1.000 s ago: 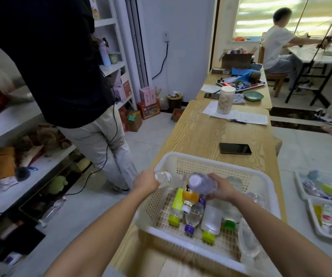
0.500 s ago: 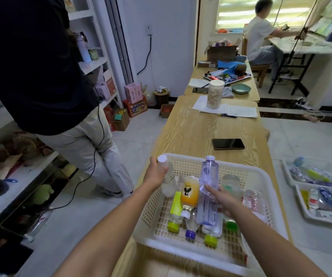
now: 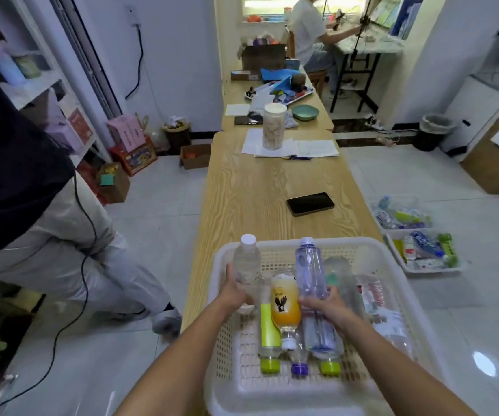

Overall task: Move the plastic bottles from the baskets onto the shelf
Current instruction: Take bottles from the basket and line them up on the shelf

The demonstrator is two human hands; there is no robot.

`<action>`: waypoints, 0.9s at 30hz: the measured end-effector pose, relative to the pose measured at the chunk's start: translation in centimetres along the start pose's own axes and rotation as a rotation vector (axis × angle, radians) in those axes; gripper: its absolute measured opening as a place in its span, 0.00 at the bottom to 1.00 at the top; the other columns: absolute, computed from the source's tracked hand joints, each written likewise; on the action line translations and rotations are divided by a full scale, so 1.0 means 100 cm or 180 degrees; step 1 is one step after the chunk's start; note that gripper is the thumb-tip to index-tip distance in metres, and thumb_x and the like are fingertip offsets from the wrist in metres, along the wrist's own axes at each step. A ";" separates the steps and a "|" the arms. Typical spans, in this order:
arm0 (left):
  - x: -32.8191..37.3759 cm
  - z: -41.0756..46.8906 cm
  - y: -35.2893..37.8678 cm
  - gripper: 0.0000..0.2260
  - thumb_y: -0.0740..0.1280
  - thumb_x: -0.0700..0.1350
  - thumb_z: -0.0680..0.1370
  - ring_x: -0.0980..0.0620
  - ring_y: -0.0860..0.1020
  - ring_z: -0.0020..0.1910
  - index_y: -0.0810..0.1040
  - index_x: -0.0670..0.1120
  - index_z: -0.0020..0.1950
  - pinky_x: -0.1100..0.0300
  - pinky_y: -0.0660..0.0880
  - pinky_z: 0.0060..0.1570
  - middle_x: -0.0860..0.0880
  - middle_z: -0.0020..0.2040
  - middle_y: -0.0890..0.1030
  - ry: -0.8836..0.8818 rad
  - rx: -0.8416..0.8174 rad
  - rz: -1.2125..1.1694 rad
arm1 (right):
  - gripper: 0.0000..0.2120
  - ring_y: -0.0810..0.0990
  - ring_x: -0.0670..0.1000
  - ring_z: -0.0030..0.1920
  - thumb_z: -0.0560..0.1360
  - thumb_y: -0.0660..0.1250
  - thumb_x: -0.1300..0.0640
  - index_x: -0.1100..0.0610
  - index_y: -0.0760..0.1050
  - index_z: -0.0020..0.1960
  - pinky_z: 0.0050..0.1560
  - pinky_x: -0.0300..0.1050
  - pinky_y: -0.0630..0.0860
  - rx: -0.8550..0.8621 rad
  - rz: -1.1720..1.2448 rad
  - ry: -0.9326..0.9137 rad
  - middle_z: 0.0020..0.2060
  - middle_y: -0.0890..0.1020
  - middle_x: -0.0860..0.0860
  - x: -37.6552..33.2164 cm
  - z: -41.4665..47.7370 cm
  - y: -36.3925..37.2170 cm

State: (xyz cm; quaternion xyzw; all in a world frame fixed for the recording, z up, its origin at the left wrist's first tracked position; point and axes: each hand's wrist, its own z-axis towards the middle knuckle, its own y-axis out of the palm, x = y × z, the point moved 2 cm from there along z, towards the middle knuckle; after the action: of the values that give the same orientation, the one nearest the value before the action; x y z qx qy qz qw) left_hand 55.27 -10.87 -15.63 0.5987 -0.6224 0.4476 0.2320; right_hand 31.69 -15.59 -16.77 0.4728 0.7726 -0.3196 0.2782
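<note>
Holding two bottles upright above the basket, one in each hand.

We logged our left hand with fingers curled round the lower body of a clear white-capped bottle, raised at the 10 o'clock corner of the white basket. Our right hand wrapped its fingers round the lower part of a purple-tinted bottle, cap up, toward 12 o'clock of the basket's middle. Between the hands an orange bottle lay on other bottles in the basket, its cap toward 6 o'clock. The basket sat at the 6 o'clock end of the wooden table, with a black phone beyond it at 12 o'clock. Two floor baskets of bottles lay at 3 o'clock, and the shelf stood at 10 o'clock.
</note>
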 end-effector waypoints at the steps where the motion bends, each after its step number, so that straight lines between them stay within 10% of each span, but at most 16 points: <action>1: -0.003 0.004 0.000 0.35 0.69 0.27 0.68 0.53 0.72 0.49 0.58 0.43 0.70 0.65 0.74 0.38 0.51 0.51 0.70 0.0009 0.0038 0.0010 | 0.35 0.77 0.50 0.46 0.67 0.77 0.58 0.59 0.59 0.66 0.39 0.42 0.75 0.0051 -0.0029 -0.0049 0.52 0.75 0.53 0.000 -0.001 0.001; 4: -0.005 0.012 0.002 0.30 0.70 0.30 0.70 0.43 0.76 0.59 0.64 0.41 0.69 0.48 0.77 0.55 0.42 0.59 0.76 0.0117 0.0161 0.0038 | 0.31 0.77 0.48 0.48 0.69 0.76 0.55 0.57 0.62 0.64 0.42 0.39 0.73 0.0480 -0.0299 -0.0349 0.60 0.75 0.55 0.000 -0.010 0.009; 7: -0.006 0.011 0.005 0.23 0.72 0.30 0.68 0.44 0.78 0.55 0.71 0.39 0.61 0.53 0.78 0.48 0.43 0.55 0.79 0.0173 0.0438 0.0108 | 0.38 0.72 0.55 0.58 0.66 0.77 0.48 0.60 0.61 0.66 0.53 0.47 0.71 0.1350 -0.0799 -0.0438 0.62 0.68 0.56 0.002 -0.018 0.018; 14: 0.004 -0.010 0.003 0.20 0.78 0.36 0.64 0.49 0.76 0.43 0.70 0.47 0.46 0.63 0.67 0.29 0.52 0.41 0.77 0.0481 0.0658 0.0340 | 0.19 0.68 0.49 0.28 0.71 0.74 0.52 0.54 0.65 0.31 0.30 0.43 0.63 0.1600 -0.0122 -0.0235 0.27 0.69 0.50 0.009 -0.026 0.017; 20: 0.030 -0.026 -0.001 0.21 0.80 0.47 0.63 0.49 0.68 0.56 0.72 0.49 0.49 0.56 0.68 0.49 0.51 0.52 0.73 0.1103 0.0608 0.0742 | 0.15 0.77 0.59 0.46 0.78 0.58 0.49 0.59 0.76 0.54 0.47 0.52 0.75 0.1057 0.1396 0.0127 0.45 0.78 0.59 0.009 -0.059 0.003; 27: 0.075 -0.061 0.017 0.14 0.76 0.44 0.69 0.47 0.78 0.47 0.77 0.43 0.50 0.52 0.76 0.49 0.46 0.49 0.79 0.0948 -0.0480 -0.0464 | 0.23 0.81 0.55 0.33 0.68 0.69 0.43 0.62 0.79 0.51 0.38 0.46 0.78 0.0068 0.2650 -0.0303 0.36 0.82 0.57 0.002 -0.103 -0.017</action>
State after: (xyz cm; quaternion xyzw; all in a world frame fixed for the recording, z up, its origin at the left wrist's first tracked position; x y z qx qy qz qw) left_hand 50.87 -9.99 -6.94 0.5503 -0.5679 0.4653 0.3977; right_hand 28.77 -8.29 -9.94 0.7323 0.4985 -0.2093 0.4140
